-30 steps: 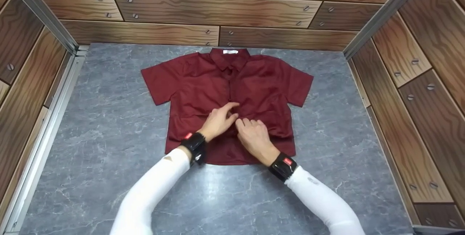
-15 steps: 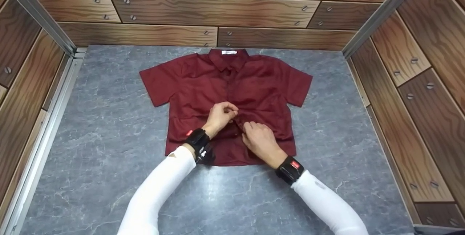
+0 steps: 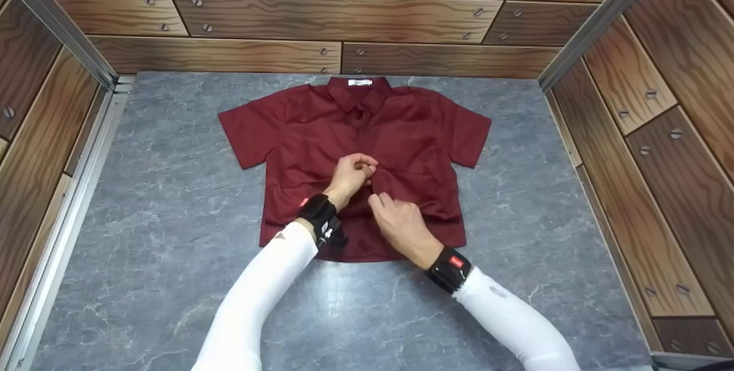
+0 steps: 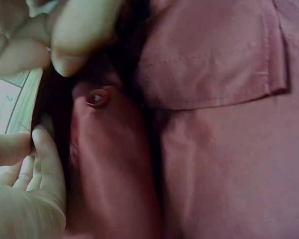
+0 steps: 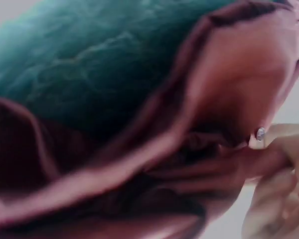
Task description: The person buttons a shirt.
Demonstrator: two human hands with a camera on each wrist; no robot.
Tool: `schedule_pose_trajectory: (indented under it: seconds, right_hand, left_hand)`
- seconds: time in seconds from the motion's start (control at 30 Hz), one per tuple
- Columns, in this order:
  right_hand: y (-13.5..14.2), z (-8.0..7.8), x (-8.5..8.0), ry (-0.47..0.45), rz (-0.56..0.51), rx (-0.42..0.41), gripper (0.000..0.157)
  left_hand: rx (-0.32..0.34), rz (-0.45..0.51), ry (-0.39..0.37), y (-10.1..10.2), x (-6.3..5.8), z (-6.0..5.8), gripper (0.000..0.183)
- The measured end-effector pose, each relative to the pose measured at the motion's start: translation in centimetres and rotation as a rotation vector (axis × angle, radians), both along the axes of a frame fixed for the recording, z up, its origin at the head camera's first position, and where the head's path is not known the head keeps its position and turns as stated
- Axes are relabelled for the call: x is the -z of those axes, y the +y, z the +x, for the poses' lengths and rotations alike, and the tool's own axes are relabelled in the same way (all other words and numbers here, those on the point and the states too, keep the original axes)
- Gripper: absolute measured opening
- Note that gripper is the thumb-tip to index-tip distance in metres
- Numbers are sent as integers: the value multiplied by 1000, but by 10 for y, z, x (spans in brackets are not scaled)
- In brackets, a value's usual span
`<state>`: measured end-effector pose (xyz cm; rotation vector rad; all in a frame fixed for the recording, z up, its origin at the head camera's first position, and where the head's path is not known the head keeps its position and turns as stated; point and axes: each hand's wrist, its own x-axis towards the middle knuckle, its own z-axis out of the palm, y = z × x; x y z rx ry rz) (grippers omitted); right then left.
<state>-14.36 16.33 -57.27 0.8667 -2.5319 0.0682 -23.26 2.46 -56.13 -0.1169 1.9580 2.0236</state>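
A dark red short-sleeved button-up shirt (image 3: 413, 130) lies front up, collar (image 3: 358, 96) at the far side. My left hand (image 3: 351, 176) pinches the front placket near mid-chest, thumb and index finger close together. Just below it my right hand (image 3: 401, 219) grips the placket edge with curled fingers. In the left wrist view a button (image 4: 97, 98) shows on the under layer, between the fingers and a flap pocket (image 4: 209, 74). The right wrist view has lifted, folded cloth and a small shiny button (image 5: 260, 134) at the fingers of the right hand (image 5: 279, 189).
The shirt lies on a grey marbled tabletop (image 3: 172, 147). Wood-patterned panels (image 3: 344, 15) with metal corner rails (image 3: 602, 21) stand at the back and both sides. Both wrists wear black camera bands (image 3: 450, 268) over white sleeves (image 3: 516, 319).
Both hands stay at the shirt's middle. The left fingers have closed to a pinch; the right hand moved slightly right and down, then back up. The opening between the placket layers has narrowed.
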Motion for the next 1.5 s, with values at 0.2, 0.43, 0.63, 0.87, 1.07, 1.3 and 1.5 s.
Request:
schedule_pose_trajectory:
  seconds: [0.2,0.43,0.63,0.87,1.07,1.3,1.5]
  right_hand:
    - [0,-3,3,-256,-165,-137,16]
    - [-4,-1,10,-393,-77,-226,15]
    - [-3,0,7,-499,-65,-242,5]
    - [10,-22,-7,-299,-207,87,15]
    - [28,-36,-5,-630,-66,277,75]
    - [33,-34,6,-846,57,232,109]
    - [34,-31,6,-852,92,236,110]
  left_hand:
    - [5,-83,53,0,-2,-1,17]
    - [116,-598,383,-7,9,0,18]
    - [172,-847,599,-14,22,4,19]
    - [341,-955,564,-22,26,4,42]
    - [480,-1028,481,-28,25,2,70]
    - [564,-1066,440,-31,22,5,95]
    - [643,-1145,427,-31,21,13,109]
